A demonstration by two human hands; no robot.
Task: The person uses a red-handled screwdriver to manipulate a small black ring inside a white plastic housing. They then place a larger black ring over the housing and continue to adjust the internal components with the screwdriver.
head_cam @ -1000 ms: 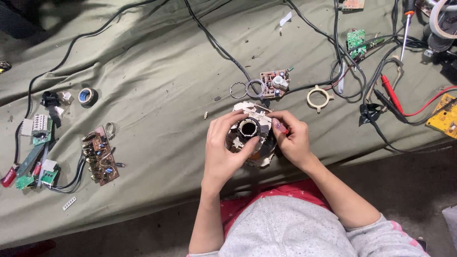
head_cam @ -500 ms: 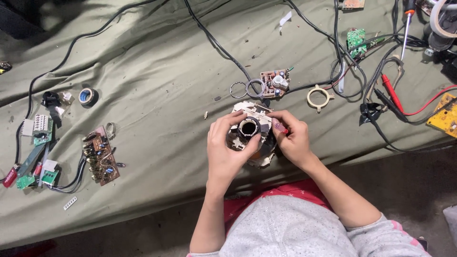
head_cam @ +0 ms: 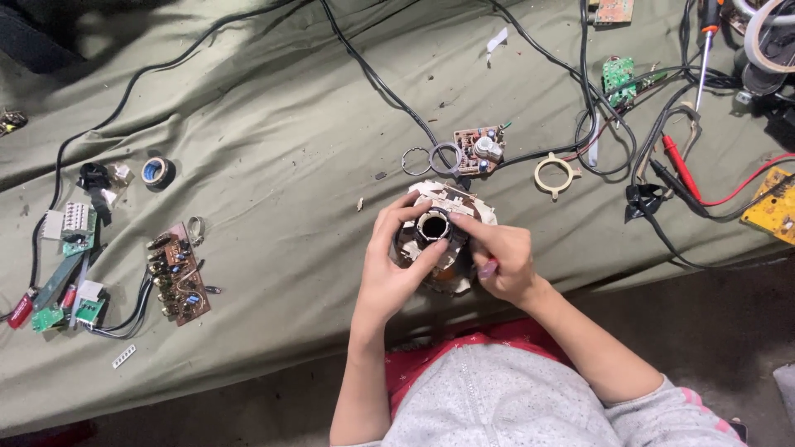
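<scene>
A: Where is the round motor part (head_cam: 443, 240) sitting?

B: At the near edge of the green cloth (head_cam: 273, 141), right in front of the person, upright with its dark centre hole facing up. Both hands are around it.

A: How are the hands set?

B: The left hand (head_cam: 389, 269) cups the left side, fingers curled, with fingertips up on the top rim beside the hole. The right hand (head_cam: 505, 261) wraps the right side, its forefinger reaching across the top to the hole. It also looks to be pinching a small red tool (head_cam: 489, 266) low against the palm, though most of it is hidden.

A: What makes this step go well, in your view?

B: I judge that steadiness matters most. The left hand should do the holding, firm on the outer shell, so the right one is free for fine work at the hole. Pressure belongs on the stiff frame, not on the copper windings, which I expect mark easily.

A: Anything nearby to mind?

B: A small brown circuit board (head_cam: 478, 149) and two metal rings (head_cam: 431, 159) lie just beyond the part, and a cream plastic ring (head_cam: 555, 175) is off to the right. Black cables (head_cam: 381, 83) run across the cloth behind. Keeping the part low over the cloth means a loose piece would not roll far.
</scene>
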